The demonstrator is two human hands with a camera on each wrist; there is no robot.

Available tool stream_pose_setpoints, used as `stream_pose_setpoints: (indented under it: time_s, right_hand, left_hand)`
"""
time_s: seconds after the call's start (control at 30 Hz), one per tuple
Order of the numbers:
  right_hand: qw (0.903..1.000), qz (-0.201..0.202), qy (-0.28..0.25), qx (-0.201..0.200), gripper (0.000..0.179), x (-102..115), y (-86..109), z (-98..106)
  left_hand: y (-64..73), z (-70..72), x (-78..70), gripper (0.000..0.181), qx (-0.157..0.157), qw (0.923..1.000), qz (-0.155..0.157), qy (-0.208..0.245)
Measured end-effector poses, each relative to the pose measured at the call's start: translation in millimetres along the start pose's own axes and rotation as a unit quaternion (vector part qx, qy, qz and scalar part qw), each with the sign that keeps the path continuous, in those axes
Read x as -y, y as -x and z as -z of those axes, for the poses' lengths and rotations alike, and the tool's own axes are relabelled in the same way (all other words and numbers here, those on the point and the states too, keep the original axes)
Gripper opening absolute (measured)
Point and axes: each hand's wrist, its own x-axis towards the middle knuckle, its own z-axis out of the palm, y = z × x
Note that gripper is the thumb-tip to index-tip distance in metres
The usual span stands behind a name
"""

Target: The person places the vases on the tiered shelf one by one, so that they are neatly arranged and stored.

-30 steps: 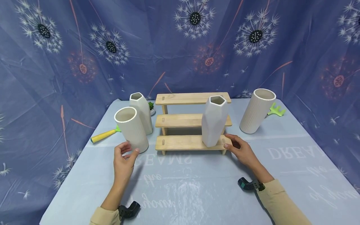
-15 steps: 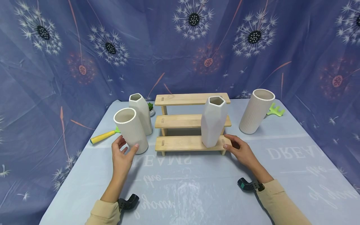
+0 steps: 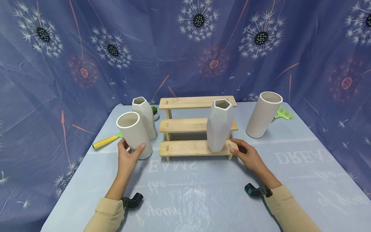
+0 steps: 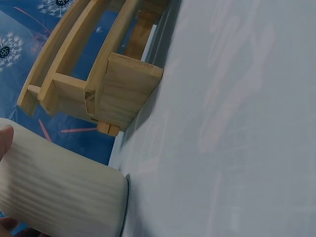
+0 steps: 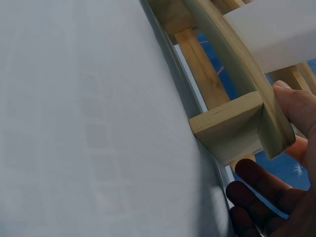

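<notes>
My left hand (image 3: 127,160) grips the lower part of a ribbed white cylindrical vase (image 3: 135,137), with the thumb on its near side. In the left wrist view the thumb (image 4: 5,140) lies against that vase (image 4: 64,187); most of the hand is out of frame. A three-tier wooden shelf (image 3: 182,147) stands in the middle, and a faceted white vase (image 3: 219,125) is on its lowest tier at the right. My right hand (image 3: 248,157) pinches that tier's right end. In the right wrist view the thumb (image 5: 296,101) rests on the board while other fingers hang below it.
Behind the left vase stands another faceted vase (image 3: 144,117), near a small potted succulent (image 3: 155,112). A yellow-handled tool (image 3: 105,141) lies at left. On the right are another ribbed vase (image 3: 263,116) and a green hand rake (image 3: 283,113). A dandelion-print curtain (image 3: 162,38) hangs behind.
My left fingers have moved behind the ribbed vase and the thumb has slid up onto its side, so the hand now grips it. The right hand has stayed on the shelf.
</notes>
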Motion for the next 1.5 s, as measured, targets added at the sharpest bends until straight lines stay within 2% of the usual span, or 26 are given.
stream_pose_setpoints:
  time_s: [0.9, 1.2, 1.33, 1.5]
  right_hand:
    - [0.9999, 0.012, -0.011, -0.007, 0.052, -3, 1.6, 0]
    - [0.9999, 0.013, -0.010, -0.002, 0.051, -2, 1.3, 0]
    - [0.9998, 0.010, -0.017, 0.000, 0.050, 6, 3.1, 0]
    - [0.9999, 0.007, -0.010, -0.002, 0.049, 29, 9.6, 3]
  left_hand:
    - [-8.6, -9.0, 4.5, 0.085, 0.009, 0.9997, -0.011, -0.021]
    - [-9.2, -7.8, 3.7, 0.080, 0.003, 0.9997, 0.000, -0.023]
    - [-8.2, -6.4, 2.0, 0.079, -0.001, 0.9998, 0.003, -0.020]
    - [-6.3, -4.5, -0.8, 0.079, -0.001, 0.9999, 0.008, -0.012]
